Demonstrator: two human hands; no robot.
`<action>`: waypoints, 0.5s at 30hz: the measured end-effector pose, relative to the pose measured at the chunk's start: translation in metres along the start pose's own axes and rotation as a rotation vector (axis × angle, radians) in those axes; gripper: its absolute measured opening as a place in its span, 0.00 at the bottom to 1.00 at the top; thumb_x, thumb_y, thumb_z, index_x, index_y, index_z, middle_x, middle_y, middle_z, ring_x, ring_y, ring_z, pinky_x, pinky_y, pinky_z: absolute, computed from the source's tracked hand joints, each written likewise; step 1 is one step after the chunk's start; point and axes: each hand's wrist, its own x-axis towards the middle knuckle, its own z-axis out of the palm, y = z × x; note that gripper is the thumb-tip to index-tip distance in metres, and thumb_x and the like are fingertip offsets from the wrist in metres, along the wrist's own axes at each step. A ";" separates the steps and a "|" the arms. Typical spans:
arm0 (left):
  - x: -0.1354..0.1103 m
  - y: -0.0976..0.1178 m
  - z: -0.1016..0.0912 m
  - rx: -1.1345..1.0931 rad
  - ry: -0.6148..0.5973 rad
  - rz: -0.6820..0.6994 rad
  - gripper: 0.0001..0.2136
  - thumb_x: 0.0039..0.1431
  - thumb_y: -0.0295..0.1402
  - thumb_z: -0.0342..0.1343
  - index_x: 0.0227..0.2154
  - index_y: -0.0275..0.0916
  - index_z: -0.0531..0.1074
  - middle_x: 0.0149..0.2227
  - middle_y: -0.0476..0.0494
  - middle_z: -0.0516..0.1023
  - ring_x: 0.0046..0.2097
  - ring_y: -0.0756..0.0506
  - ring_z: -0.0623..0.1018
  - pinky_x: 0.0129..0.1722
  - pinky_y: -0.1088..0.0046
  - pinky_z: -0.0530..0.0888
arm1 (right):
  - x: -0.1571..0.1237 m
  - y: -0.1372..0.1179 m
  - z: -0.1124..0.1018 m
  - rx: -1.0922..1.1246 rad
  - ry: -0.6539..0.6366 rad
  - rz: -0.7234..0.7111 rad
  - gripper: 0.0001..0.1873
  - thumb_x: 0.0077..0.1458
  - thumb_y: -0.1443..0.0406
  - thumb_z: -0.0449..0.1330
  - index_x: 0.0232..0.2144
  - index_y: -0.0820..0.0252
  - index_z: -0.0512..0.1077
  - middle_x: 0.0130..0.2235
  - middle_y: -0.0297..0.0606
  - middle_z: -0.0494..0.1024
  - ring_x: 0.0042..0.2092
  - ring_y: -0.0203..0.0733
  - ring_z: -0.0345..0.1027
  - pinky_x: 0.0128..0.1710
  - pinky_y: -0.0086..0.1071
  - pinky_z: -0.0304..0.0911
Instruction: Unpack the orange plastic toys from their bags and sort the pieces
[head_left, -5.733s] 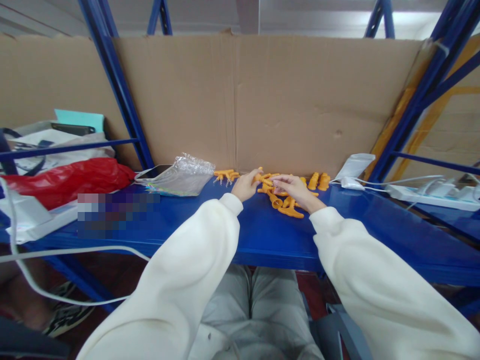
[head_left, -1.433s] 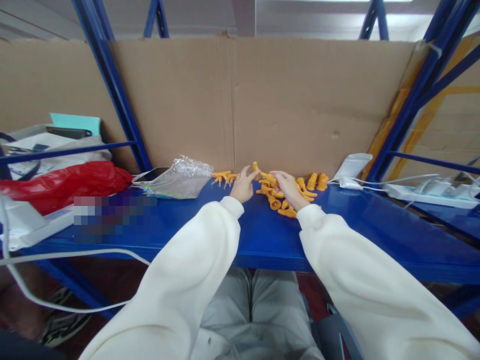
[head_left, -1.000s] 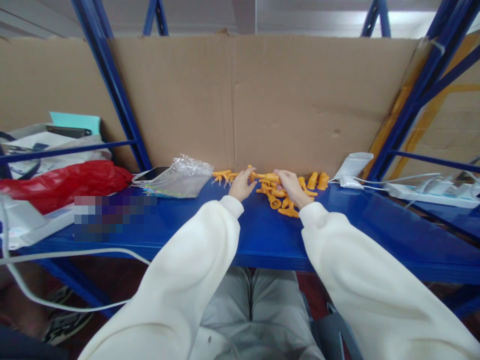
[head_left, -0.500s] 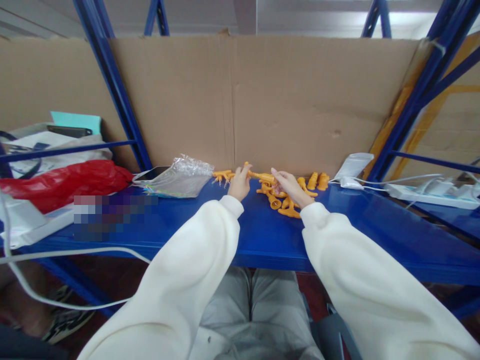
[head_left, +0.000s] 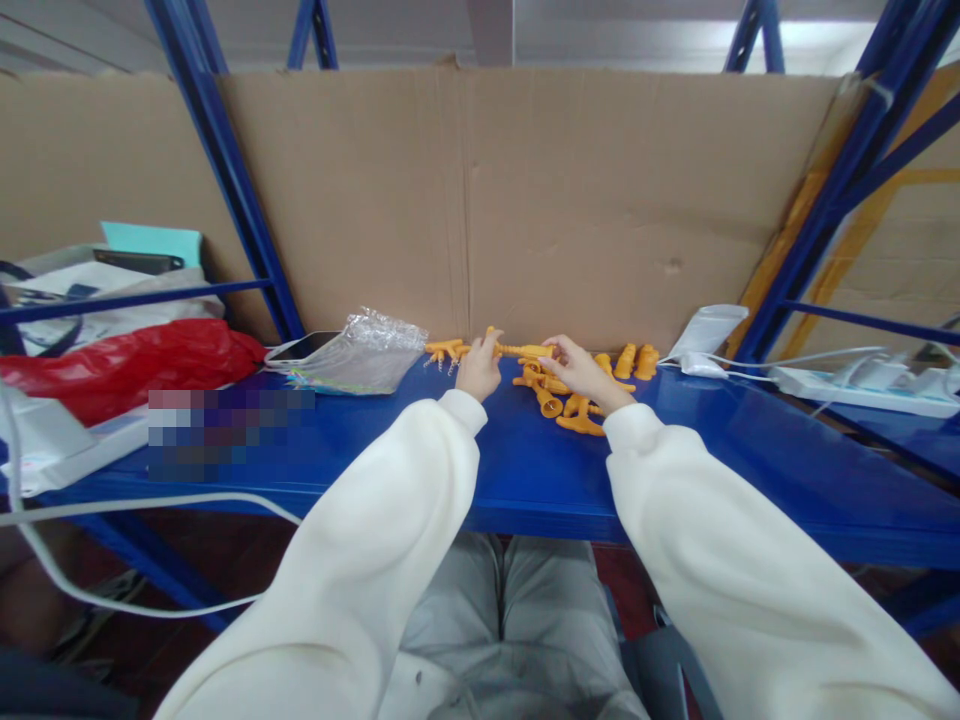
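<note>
L hand has its grip closed on an orange part; R hand is at its other end, can't tell if pinching. Part's btwn hands, nr orange pile on table.

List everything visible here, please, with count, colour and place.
Long piece: seemingly 1, orange, centre, held
Piled pieces: several, orange, before long piece
Upright pieces: 2, orange, right of these
Pieces with silvery coils: several, orange, left of centre
Clear bag: 1, transparent, left
Red bag: 1, red, far left
Teal sheet: 1, teal, far left
Power strip: 1, white, far right
Cables: several, white, both sides
Table: 1, blue, beneath
Rack posts: several, blue, both sides
Cardboard: count unclear, brown, behind table
Sleeves: 2, white, foreground
Trousers: 1 pair, grey, below
Left grip: 1, bare, on long piece
Right grip: 1, bare, on long piece
</note>
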 end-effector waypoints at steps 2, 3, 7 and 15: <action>0.000 0.001 0.001 -0.006 0.004 0.020 0.24 0.57 0.20 0.50 0.57 0.41 0.66 0.48 0.37 0.74 0.53 0.38 0.76 0.58 0.55 0.71 | 0.000 0.003 -0.005 -0.127 -0.007 -0.065 0.11 0.53 0.63 0.62 0.40 0.54 0.70 0.33 0.33 0.74 0.35 0.41 0.68 0.41 0.38 0.66; 0.000 0.001 0.001 -0.008 0.008 0.032 0.24 0.57 0.20 0.50 0.57 0.41 0.66 0.48 0.37 0.74 0.53 0.38 0.76 0.58 0.55 0.71 | 0.000 0.004 -0.007 -0.173 -0.003 -0.096 0.12 0.52 0.64 0.61 0.41 0.54 0.70 0.35 0.35 0.75 0.36 0.43 0.68 0.42 0.39 0.66; -0.001 0.006 0.001 -0.007 0.023 0.046 0.24 0.56 0.20 0.50 0.56 0.39 0.66 0.49 0.36 0.74 0.54 0.38 0.76 0.58 0.56 0.71 | 0.000 0.004 -0.011 -0.261 0.038 -0.177 0.13 0.52 0.66 0.60 0.42 0.55 0.70 0.43 0.42 0.76 0.42 0.46 0.69 0.47 0.42 0.65; -0.001 0.004 0.000 0.022 0.024 0.031 0.22 0.57 0.21 0.50 0.55 0.42 0.66 0.49 0.37 0.74 0.53 0.38 0.76 0.56 0.57 0.72 | 0.000 0.007 -0.001 -0.025 0.066 0.017 0.14 0.58 0.52 0.57 0.39 0.54 0.69 0.33 0.34 0.73 0.37 0.41 0.68 0.39 0.36 0.67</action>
